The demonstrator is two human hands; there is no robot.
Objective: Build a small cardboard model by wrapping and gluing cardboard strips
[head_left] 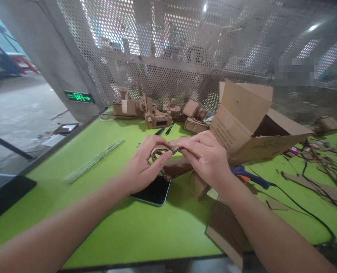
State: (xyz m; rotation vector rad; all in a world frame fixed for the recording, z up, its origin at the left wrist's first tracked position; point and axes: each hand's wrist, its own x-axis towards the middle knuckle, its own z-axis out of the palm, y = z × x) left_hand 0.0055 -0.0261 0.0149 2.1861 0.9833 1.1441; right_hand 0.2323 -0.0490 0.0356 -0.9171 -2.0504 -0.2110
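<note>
A strip of corrugated cardboard (pixel 179 169), curled into a loop at its left end, is held above the green table. My left hand (pixel 148 163) is closed round the curled end, thumb and fingers pressing on it. With thumb and fingers pinched, my right hand (pixel 206 157) grips the strip just right of the curl. Beneath my left hand lies a dark-screened phone (pixel 154 191), partly covered. A small cardboard piece (pixel 198 184) sits under my right hand, and a flat cardboard sheet (pixel 226 231) is beside my right forearm, reaching the table's front edge.
Several cardboard models (pixel 158 119) line the back of the green table (pixel 100 231). A clear ruler (pixel 96 161) lies left. At the right are an open cardboard box (pixel 242 129), a blue glue gun (pixel 252 177) with a black cord, and scattered scraps (pixel 316 185).
</note>
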